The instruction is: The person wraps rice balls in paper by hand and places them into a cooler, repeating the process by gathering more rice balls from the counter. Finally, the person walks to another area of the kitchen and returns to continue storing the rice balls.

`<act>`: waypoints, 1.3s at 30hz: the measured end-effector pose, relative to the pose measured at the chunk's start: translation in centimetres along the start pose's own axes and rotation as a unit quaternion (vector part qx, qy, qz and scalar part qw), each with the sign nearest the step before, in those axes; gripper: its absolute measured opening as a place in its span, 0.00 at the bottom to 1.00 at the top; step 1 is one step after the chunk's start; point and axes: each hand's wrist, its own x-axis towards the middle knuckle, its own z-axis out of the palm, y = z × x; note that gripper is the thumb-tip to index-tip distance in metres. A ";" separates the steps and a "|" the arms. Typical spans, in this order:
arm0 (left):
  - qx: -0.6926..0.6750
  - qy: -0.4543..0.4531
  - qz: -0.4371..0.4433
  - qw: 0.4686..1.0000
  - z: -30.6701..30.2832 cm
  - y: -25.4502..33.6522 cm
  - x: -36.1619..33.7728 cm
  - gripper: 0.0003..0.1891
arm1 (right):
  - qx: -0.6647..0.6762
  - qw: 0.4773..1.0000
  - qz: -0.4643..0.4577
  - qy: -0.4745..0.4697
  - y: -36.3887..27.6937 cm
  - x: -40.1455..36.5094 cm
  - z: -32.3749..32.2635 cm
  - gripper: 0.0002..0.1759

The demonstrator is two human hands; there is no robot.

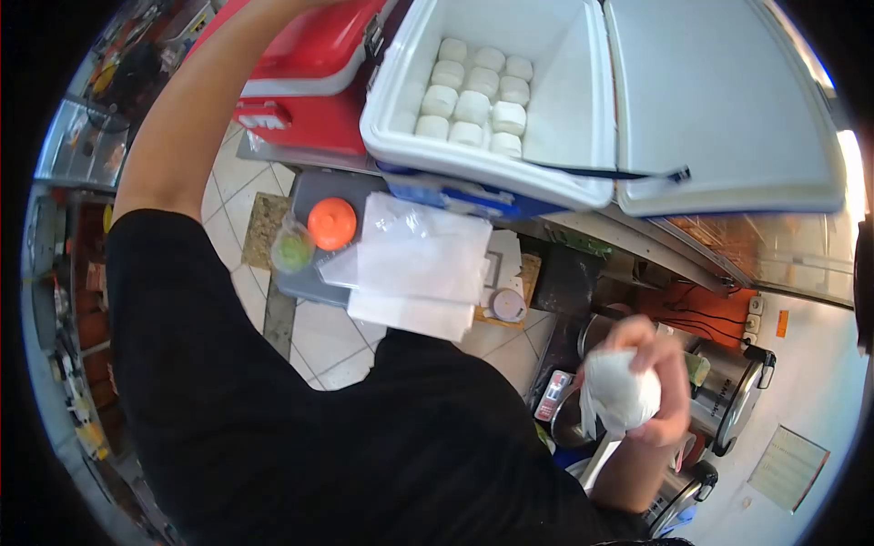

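Note:
My right hand [663,382] is closed around a round white wrapped bundle [621,393], held up at the lower right. A loose edge of its wrapping hangs down, and what is inside is hidden. Several similar white bundles [472,106] sit in rows inside the open blue-and-white cooler [555,187]. My left forearm [196,109] reaches up past the red cooler [309,123], and the hand itself lies beyond the top edge of the view. Below the coolers, white paper sheets [414,273] are stacked on a grey surface.
The cooler's lid [728,109] stands open to the right. Beside the paper are an orange round lid [332,224] and a clear bag with something green [293,250]. Large metal pots [728,391] stand at the right, near a power strip [754,314].

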 end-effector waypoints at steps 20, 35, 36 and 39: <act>-0.217 -0.015 -0.031 0.975 0.8 0.9 -3.2 0.11 | -0.435 0.695 0.573 0.005 22.7 36.0 -5.2 0.46; -0.164 -0.037 -0.015 0.986 1.3 0.4 -1.9 0.11 | -0.733 0.582 0.345 -0.077 15.3 38.3 -4.3 0.20; -0.163 -0.113 -0.050 0.979 0.7 -0.2 -1.2 0.11 | -0.744 0.611 0.269 -0.028 11.4 37.6 -2.7 0.18; -0.239 -0.064 -0.023 0.969 3.7 -4.3 -1.5 0.18 | -0.561 0.817 -0.028 0.133 3.6 29.6 1.0 0.12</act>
